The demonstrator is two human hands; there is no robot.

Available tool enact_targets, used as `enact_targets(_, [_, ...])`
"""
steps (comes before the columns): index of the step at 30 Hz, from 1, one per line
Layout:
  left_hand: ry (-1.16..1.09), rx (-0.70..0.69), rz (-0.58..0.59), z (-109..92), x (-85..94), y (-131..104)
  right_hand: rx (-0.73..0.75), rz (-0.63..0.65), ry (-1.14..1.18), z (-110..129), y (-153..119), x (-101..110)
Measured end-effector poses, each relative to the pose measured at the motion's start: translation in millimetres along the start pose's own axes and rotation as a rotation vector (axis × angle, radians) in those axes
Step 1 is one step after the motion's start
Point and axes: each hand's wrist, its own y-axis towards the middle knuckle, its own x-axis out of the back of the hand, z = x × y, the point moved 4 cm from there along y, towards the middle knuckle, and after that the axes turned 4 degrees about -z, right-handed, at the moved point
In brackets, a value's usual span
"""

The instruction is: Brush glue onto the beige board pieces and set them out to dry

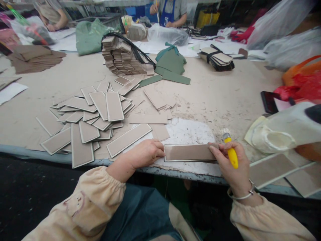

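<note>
A long brown rectangular panel (189, 153) with a pale edge lies over white paper (189, 132) at the table's front edge. My left hand (146, 152) is closed, its fingertips pinching the panel's left end. The thumb and fingers of my right hand (233, 164) grip the panel's right end. That same hand also keeps a yellow-handled brush (232, 154) tucked in its fingers, pale bristles pointing away from me. Left of my hands spreads a loose pile of similar pale-edged panels (114, 107). Plain brown strips (148, 118) lie just beyond my left hand.
A white plastic container (288, 124) with a cut opening stands at the right, beside more panels (273, 167) and a dark phone (269, 102). Farther back are a strapped stack of brown pieces (122, 55) and green pieces (172, 62). Two people work across the table.
</note>
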Motion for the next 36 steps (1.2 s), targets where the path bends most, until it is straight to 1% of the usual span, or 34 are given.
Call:
enact_targets(5, [0.029,0.001,-0.008,0.3,-1.7,-1.2,0.015,0.014,-0.048,-7.6,0.2,-0.8])
enact_targets(12, [-0.002,0.013,-0.041,0.4,-2.1,-2.4,0.060,-0.005,-0.173,-1.6,-0.3,-0.2])
enact_targets(20, [0.005,0.039,-0.020,-0.7,-0.5,-2.9,0.069,-0.014,-0.212,-2.8,-1.5,-0.7])
enact_targets(28, [0.003,0.039,-0.019,-0.2,-1.1,-2.7,0.084,-0.012,-0.251,7.7,-3.1,-0.9])
enact_targets(36, [0.016,0.045,0.004,0.2,-1.3,-2.1,0.078,-0.022,-0.290,5.1,-2.9,-0.4])
